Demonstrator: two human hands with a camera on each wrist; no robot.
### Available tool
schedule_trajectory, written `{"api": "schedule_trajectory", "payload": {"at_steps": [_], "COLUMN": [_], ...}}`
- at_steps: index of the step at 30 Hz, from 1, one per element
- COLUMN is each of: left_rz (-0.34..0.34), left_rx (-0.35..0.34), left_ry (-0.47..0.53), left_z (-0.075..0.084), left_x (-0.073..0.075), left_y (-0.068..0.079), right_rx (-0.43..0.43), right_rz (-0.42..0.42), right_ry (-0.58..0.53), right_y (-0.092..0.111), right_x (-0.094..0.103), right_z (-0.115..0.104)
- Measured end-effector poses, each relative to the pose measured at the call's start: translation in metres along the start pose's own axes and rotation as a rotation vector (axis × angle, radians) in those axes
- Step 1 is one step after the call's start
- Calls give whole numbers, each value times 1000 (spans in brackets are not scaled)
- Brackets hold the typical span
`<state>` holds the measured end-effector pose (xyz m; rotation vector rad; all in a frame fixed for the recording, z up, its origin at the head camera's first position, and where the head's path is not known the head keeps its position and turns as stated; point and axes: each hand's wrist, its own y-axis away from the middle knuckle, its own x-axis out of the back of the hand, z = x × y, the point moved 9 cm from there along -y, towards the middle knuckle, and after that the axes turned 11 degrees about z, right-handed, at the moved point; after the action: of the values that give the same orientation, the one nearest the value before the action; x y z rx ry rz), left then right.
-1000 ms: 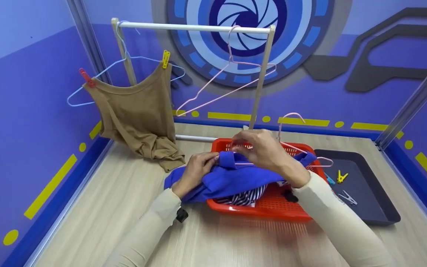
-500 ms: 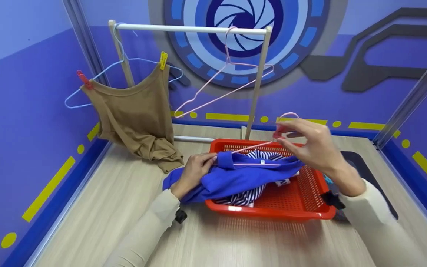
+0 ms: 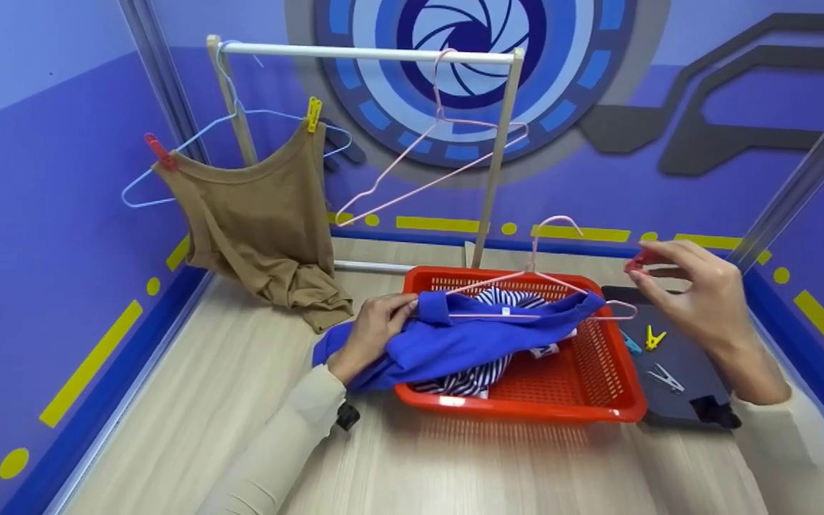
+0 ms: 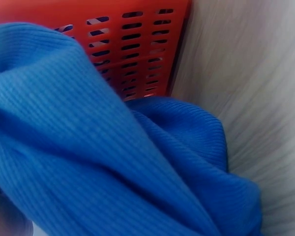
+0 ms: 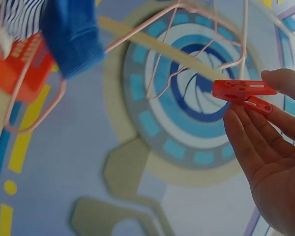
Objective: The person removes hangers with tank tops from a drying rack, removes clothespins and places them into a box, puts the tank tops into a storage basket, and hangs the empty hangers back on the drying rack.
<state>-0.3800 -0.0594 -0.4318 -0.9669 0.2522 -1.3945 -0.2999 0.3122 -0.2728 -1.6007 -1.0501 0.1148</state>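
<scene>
My left hand pinches the left shoulder of a blue ribbed garment, which is threaded on a pink hanger. Garment and hanger lie across a red basket; part of the cloth spills over the basket's left side. In the left wrist view the blue fabric fills most of the frame and hides nearly all of the hand. Out to the right, above a dark tray, my right hand pinches a red clothespin between thumb and fingers, away from the garment.
The dark tray holds a yellow clothespin, a white one and a blue one. Striped cloth lies in the basket. Behind stands a rack with a brown top and a bare pink hanger.
My right hand has moved from the garment's collar out to the right, carrying the red clothespin over the tray. The left hand has stayed at the garment's left shoulder.
</scene>
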Motion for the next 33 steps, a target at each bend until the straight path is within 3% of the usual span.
{"api": "schedule_trajectory", "payload": {"at_steps": [10, 17, 30, 33], "left_rz": [48, 25, 6, 13], "left_rx": [-70, -26, 1, -2], "left_ry": [-13, -3, -10, -15], "left_z": [4, 3, -1, -1], "left_x": [3, 3, 0, 0], "left_y": [-2, -2, 0, 0], "right_rx": [-129, -118, -331, -319], "right_rz": [-51, -136, -554, -604], "right_ry": [149, 284, 390, 410], "right_y": [29, 53, 107, 113], "right_x": [7, -5, -39, -43], "right_z": [83, 126, 190, 195]}}
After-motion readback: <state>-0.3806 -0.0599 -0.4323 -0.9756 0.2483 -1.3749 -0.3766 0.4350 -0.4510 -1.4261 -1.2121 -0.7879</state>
